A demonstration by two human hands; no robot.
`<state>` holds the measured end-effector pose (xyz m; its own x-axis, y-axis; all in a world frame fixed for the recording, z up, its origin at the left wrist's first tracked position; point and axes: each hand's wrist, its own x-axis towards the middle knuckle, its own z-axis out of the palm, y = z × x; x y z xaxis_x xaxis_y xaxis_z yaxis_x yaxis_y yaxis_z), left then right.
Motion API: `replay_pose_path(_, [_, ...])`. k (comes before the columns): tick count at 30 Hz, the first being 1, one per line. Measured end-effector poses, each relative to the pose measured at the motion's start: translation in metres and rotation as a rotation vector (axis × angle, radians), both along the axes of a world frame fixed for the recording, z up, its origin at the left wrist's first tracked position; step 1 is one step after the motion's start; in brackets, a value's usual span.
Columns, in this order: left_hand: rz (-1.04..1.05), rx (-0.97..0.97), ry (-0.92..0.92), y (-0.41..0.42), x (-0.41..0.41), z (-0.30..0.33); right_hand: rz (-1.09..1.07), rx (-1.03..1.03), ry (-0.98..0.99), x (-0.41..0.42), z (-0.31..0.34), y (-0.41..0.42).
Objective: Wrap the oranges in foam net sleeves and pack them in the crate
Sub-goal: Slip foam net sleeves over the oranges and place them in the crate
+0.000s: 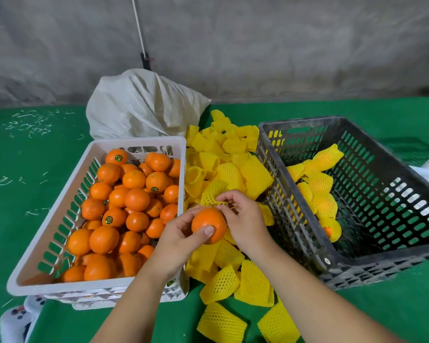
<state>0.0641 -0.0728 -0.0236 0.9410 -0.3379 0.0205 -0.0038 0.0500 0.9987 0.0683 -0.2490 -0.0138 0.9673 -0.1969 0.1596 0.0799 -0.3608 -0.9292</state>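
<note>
At centre frame, the left hand (181, 233) curls round a smooth, glossy bare orange (207, 225), thumb pressed on its front. Just above it, the right hand (243, 219) pinches a yellow foam net sleeve (212, 195) touching the fruit's top. A loose heap of yellow sleeves (233, 167) fills the gap between the white slotted plastic crate of oranges (60, 243) at left and the dark grey slotted crate (357, 266) at right, which holds a few wrapped oranges (318, 186) along its left wall; its right part lies bare. Green cloth (394, 313) spreads lower right.
</note>
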Motion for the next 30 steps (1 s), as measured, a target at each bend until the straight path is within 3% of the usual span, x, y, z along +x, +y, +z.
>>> replay_pose_path(5, [0.068,0.057,-0.037,-0.002,0.0,-0.01,0.087,-0.07,0.005,-0.012,0.012,-0.009])
replay_pose_path(10, [0.111,0.175,-0.14,-0.007,0.004,-0.01,0.078,-0.23,-0.117,-0.028,0.019,-0.007])
replay_pose_path(16, [0.26,-0.053,0.032,-0.015,0.008,-0.01,0.08,-0.349,-0.37,-0.047,0.012,0.01])
replay_pose_path(18, [0.234,-0.056,0.006,-0.012,0.007,-0.012,0.086,-0.337,-0.346,-0.049,0.004,0.018])
replay_pose_path(23, [-0.109,-0.057,-0.019,0.001,0.001,-0.023,-0.005,-0.285,-0.321,-0.035,0.005,0.017])
replay_pose_path(28, [0.061,0.003,-0.091,-0.006,-0.001,-0.023,-0.023,-0.306,-0.268,-0.025,0.015,0.006])
replay_pose_path(30, [0.093,0.036,-0.155,-0.008,0.0,-0.024,-0.062,-0.331,-0.354,-0.027,0.017,0.004])
